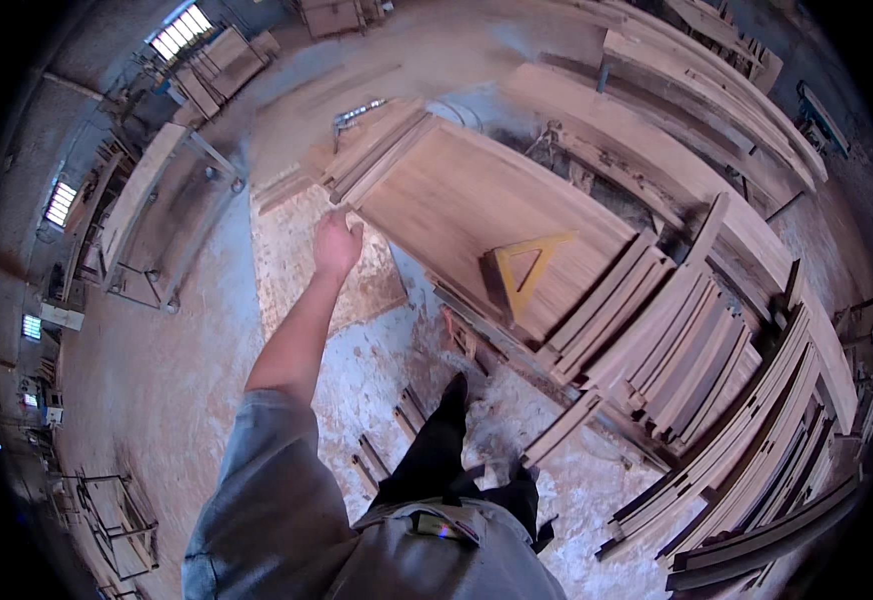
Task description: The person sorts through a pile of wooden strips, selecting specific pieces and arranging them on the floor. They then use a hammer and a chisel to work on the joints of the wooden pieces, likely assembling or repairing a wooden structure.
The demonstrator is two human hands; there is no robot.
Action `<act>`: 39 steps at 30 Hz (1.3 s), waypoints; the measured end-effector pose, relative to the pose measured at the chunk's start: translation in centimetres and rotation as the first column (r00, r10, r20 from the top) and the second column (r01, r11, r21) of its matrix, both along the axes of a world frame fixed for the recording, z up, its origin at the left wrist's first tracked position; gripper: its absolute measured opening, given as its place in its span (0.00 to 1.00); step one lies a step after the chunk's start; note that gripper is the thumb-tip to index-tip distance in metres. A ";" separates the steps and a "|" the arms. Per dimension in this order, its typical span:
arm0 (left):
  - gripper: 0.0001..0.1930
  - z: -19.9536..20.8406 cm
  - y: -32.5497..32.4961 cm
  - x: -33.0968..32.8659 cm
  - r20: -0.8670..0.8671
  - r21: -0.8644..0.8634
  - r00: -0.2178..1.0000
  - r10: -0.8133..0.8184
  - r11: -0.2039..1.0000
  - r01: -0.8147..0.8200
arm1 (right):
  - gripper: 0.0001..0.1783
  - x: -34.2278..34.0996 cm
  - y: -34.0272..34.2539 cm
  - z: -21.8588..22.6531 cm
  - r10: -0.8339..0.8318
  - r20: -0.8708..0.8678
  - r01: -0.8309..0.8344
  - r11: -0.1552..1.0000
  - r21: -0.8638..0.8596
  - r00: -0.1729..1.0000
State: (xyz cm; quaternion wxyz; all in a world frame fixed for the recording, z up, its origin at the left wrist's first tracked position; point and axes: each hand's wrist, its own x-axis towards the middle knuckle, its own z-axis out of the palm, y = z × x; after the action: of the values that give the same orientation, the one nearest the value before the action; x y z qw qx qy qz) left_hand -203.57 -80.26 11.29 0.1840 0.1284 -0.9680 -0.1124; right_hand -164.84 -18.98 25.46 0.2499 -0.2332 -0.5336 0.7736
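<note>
My left hand (338, 244) reaches forward to the near left corner of a wooden panel (457, 185) lying on a workbench. Its fingers look curled, with the thumb at the right side, close to the ends of some wooden strips (382, 160) along the panel's left edge. Whether the hand grips a strip or only touches it, I cannot make out. A yellow triangular square (532, 270) rests on the panel toward its right end. Beyond the strips lies a silvery metal tool (355, 113). My right hand does not show.
Stacked wooden strips (682, 340) lie to the panel's right, with longer dark-edged pieces (757, 440) leaning nearby. A pale worn board (382, 285) is below my hand. An orange tool (462, 335) hangs under the bench edge. A wheeled table (147, 190) stands left; long planks (657, 160) lie beyond.
</note>
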 end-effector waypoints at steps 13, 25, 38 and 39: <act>0.22 -4.3 -4.8 -5.3 0.120 0.139 0.992 -0.033 0.990 0.016 | 0.38 -6.1 -11.3 -0.9 0.047 0.036 -0.036 0.965 -0.260 0.998; 0.12 -4.9 -5.4 -1.3 0.269 0.785 0.920 -0.284 -0.489 -0.381 | 0.40 -16.9 -19.9 0.0 -0.019 0.113 0.046 0.969 -0.242 0.993; 0.13 -5.6 -4.8 -1.7 0.289 0.750 0.907 -0.306 -0.517 -0.413 | 0.46 -19.5 -22.4 0.2 0.016 0.170 0.045 0.936 -0.350 0.985; 0.13 -5.6 -5.1 -1.4 0.261 0.783 0.914 -0.310 -0.485 -0.389 | 0.46 -19.5 -22.3 0.1 0.038 0.179 0.032 0.928 -0.371 0.983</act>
State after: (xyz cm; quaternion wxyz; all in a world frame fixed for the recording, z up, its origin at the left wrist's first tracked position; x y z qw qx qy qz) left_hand -204.98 -85.34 5.65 -0.2168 0.2817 -0.3853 -0.8516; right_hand -184.37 -41.29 25.59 0.1497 -0.3457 -0.3984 0.8363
